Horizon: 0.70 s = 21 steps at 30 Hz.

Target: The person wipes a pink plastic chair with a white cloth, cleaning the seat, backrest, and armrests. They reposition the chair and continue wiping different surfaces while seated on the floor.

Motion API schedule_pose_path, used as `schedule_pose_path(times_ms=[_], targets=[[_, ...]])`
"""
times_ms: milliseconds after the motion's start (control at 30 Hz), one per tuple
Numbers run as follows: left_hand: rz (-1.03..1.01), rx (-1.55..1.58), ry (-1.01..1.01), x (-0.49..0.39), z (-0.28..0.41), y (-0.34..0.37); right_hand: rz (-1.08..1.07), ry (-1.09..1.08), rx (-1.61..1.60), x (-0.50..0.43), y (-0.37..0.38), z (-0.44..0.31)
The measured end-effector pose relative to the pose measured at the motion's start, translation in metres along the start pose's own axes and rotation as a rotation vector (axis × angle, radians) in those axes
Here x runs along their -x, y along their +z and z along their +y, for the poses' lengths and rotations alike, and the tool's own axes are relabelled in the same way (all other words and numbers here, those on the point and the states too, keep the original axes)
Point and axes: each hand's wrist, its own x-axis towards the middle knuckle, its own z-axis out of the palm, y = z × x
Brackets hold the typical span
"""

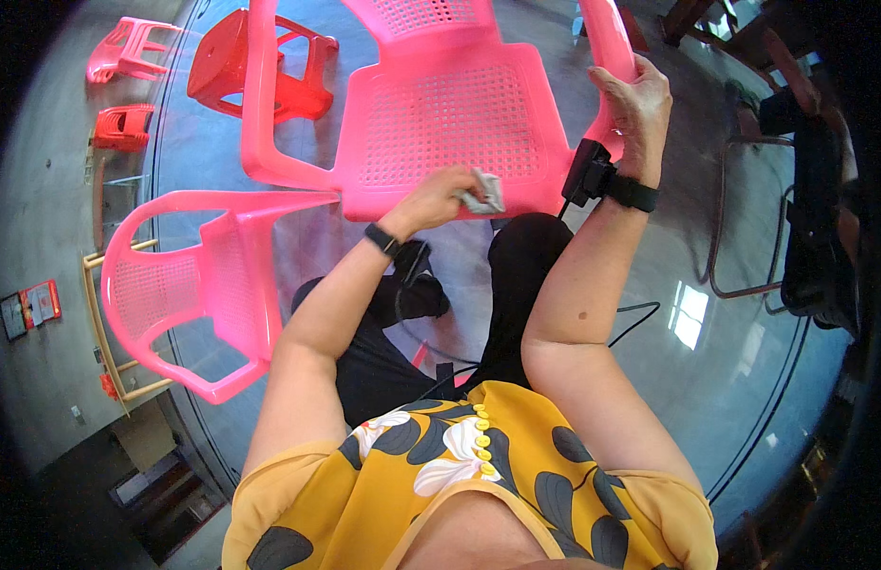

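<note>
A pink plastic armchair (451,121) with a perforated seat stands in front of me, its backrest cut off by the upper rim of the view. My left hand (435,199) holds a crumpled pale grey cloth (489,194) against the front edge of the seat. Around the chair's armrest (611,43) on the right, my right hand (641,107) has its thumb on one side and its fingers on the other. Black straps circle both wrists, and a small black device (587,171) sits on the right one.
A second pink armchair (241,285) is close on my left. Beyond the first chair stands a red plastic stool (219,64). Stacked pink stools (120,50) and red stools (123,127) are farther left. A black cable (440,350) hangs across my legs. A metal-framed chair (718,214) stands right.
</note>
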Motion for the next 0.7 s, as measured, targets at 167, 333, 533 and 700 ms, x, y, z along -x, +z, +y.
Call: schedule_pose_path(times_ms=[167,333,533,700], targets=[[0.549,-0.391,-0.341,0.102,-0.019,-0.025,0.028,-0.089,0.056,-0.001,0.000,0.001],[0.908,-0.552,-0.576,0.131,-0.039,-0.043,0.036,-0.092,0.081,0.001,-0.001,0.000],[0.645,-0.267,-0.243,0.041,0.027,0.032,0.047,-0.082,0.103,-0.002,-0.001,0.002],[0.295,0.136,-0.198,-0.015,0.052,0.056,0.032,-0.087,0.133,-0.006,0.001,0.005]])
